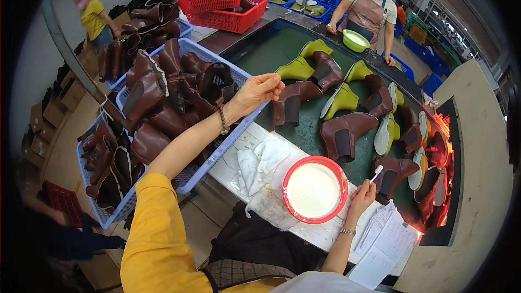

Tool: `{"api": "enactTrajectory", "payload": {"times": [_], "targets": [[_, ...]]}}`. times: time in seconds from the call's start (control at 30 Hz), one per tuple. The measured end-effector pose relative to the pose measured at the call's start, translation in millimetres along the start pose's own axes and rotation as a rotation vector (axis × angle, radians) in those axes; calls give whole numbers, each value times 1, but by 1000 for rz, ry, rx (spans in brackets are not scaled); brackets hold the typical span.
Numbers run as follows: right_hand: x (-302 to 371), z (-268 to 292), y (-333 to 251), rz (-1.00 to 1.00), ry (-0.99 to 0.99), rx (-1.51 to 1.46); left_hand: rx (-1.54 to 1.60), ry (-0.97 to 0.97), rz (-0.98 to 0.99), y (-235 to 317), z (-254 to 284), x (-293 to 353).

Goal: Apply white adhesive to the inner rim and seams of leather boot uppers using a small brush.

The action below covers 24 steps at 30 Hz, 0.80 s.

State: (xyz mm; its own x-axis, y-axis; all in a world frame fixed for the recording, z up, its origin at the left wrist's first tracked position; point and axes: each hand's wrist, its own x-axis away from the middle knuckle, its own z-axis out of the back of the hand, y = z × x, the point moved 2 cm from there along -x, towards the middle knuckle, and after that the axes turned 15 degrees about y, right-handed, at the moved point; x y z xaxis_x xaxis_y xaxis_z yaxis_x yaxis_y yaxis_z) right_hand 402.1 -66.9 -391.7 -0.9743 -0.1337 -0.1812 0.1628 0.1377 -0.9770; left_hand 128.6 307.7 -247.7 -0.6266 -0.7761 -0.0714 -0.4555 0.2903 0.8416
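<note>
Blue basket point(228, 146) of brown boots at left. Left hand point(255, 91) above its rim, fingers curled together, pinching nothing I can make out, just beside a brown boot point(290, 106) on the green worktop point(271, 49). Red bowl point(315, 190) of white paste centre. Right hand point(362, 194), grip pinching a small brush point(376, 172) beside the bowl.

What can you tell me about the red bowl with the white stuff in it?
The bowl is round, red-rimmed, plastic-looking, and nearly full of smooth white liquid. It sits upright on the messy white bench edge, beside a crumpled cloth. The right hand holds a small brush just past its right rim; whether the hand touches it is unclear.
</note>
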Motion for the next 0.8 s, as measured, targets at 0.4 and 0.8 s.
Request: {"api": "enactTrajectory", "payload": {"times": [0.4, 0.8], "targets": [[-7, -2, -10, 79, 128, 151, -497, 7, -143, 3, -27, -16], [-1, -28, -11, 183, 129, 143, -1038, -633, -441, -9, -170, 47]]}}
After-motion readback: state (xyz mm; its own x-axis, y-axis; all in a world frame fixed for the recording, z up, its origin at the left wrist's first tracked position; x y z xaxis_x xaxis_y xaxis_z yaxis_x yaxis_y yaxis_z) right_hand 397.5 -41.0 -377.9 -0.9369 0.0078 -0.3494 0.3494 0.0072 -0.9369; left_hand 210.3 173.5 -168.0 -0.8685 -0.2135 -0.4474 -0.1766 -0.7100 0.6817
